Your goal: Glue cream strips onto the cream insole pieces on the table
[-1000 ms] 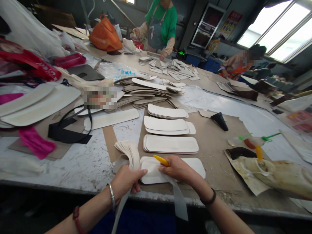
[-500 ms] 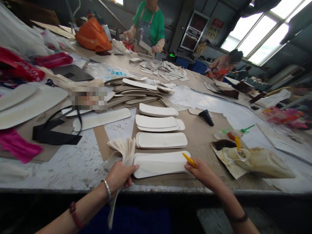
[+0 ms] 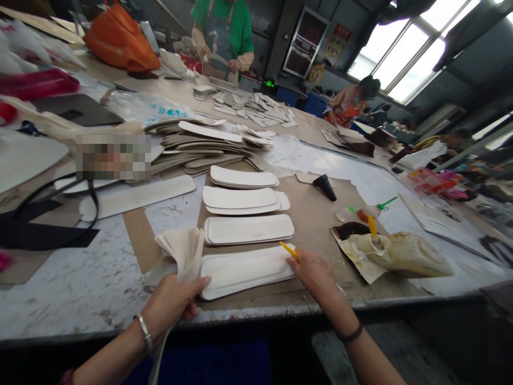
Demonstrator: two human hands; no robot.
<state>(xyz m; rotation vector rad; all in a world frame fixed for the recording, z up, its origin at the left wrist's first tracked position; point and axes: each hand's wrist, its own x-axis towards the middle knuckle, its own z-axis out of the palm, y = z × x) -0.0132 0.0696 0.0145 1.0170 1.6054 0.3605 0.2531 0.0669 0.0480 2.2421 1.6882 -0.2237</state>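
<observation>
My left hand [image 3: 170, 299] is closed around a fanned bundle of thin cream strips [image 3: 185, 251], whose loose ends hang below the table edge. Its thumb rests on the left end of the nearest stack of long white rounded pieces [image 3: 244, 271]. At the right end of that stack, my right hand [image 3: 315, 272] grips a slim yellow pointed tool [image 3: 289, 250], its fingers by the top piece. A thin cream strip lies along the top of this stack. Behind it are three more short stacks, the closest being a white stack [image 3: 250, 229].
A larger heap of pieces [image 3: 192, 143] lies behind the stacks. To the right are a black cone [image 3: 324, 187] and a stained plastic bottle [image 3: 412, 255] lying on its side. A black strap [image 3: 94, 200] lies left. A co-worker in green [image 3: 224, 37] stands across the table.
The view has turned, so most things sit further left. My hands stay at the two ends of the nearest stack, still holding the strips and the yellow tool.
</observation>
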